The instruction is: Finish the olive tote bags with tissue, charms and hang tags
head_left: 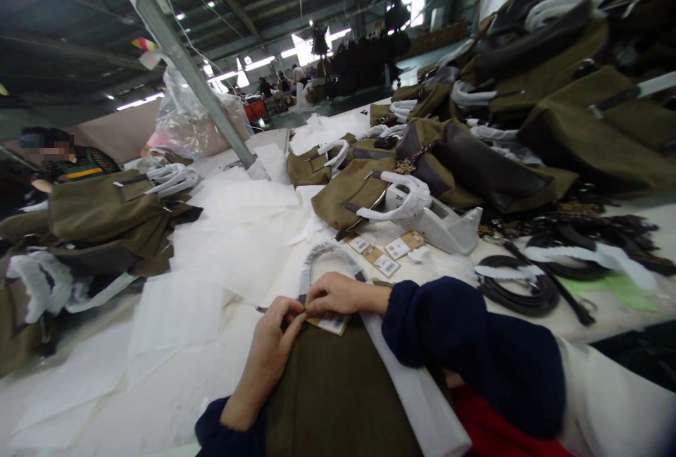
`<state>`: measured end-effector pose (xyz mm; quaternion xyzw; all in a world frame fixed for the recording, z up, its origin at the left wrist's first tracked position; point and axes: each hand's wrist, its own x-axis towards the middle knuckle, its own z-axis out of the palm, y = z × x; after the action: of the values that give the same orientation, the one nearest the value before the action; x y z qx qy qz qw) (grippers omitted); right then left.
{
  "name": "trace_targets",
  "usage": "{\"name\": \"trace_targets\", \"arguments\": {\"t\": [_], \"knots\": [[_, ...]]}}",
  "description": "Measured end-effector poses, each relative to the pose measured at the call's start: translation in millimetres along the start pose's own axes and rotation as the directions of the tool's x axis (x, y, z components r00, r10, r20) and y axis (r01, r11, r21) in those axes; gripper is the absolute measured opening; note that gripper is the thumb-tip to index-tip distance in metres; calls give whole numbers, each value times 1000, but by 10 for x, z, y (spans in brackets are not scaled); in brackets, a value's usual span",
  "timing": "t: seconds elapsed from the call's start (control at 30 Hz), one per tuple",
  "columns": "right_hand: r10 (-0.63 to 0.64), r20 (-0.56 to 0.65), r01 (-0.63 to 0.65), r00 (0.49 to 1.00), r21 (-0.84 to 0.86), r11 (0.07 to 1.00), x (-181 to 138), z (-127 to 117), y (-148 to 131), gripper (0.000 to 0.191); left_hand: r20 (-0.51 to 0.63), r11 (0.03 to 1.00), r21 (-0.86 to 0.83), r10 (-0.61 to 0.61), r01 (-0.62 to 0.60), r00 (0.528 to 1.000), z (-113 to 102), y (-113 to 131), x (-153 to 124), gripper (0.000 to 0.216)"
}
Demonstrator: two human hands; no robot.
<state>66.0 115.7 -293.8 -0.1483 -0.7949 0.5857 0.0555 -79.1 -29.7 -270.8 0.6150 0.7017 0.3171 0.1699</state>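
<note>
An olive fabric bag (338, 386) lies in front of me, its handle (327, 249) wrapped in white padding and pointing away. At the top edge of the bag, my left hand (272, 344) and my right hand (335, 293) meet with pinched fingertips. A brown hang tag (334, 323) with a white barcode label lies under my right hand, its near end at my right fingertips. What my left fingertips pinch is too small and hidden to make out. A long white wrapped strap (406, 386) runs along the bag's right side.
Loose hang tags (384, 260) and a grey-white tape dispenser (448, 224) lie beyond my right arm. Coiled dark straps (517, 288) are at right. Olive bags (596, 126) pile up behind. White sheets (232, 232) cover the left, near a co-worker (68, 161) and a metal post (179, 55).
</note>
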Motion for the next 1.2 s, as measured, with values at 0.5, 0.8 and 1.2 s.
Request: {"name": "trace_targets", "arguments": {"t": [0.5, 0.8, 1.2], "knots": [[-7, -36, 6, 999, -44, 999, -14, -3, -19, 16, -7, 1000, -20, 18, -18, 1000, -13, 17, -1, 13], [-60, -58, 55, 996, -88, 995, -29, 19, -68, 10, 0, 999, -30, 34, -34, 999, -2, -36, -1, 13], [23, 5, -23, 1000, -51, 998, 9, 9, -58, 14, -1, 1000, -17, 26, -26, 1000, 66, -15, 15, 14]]}}
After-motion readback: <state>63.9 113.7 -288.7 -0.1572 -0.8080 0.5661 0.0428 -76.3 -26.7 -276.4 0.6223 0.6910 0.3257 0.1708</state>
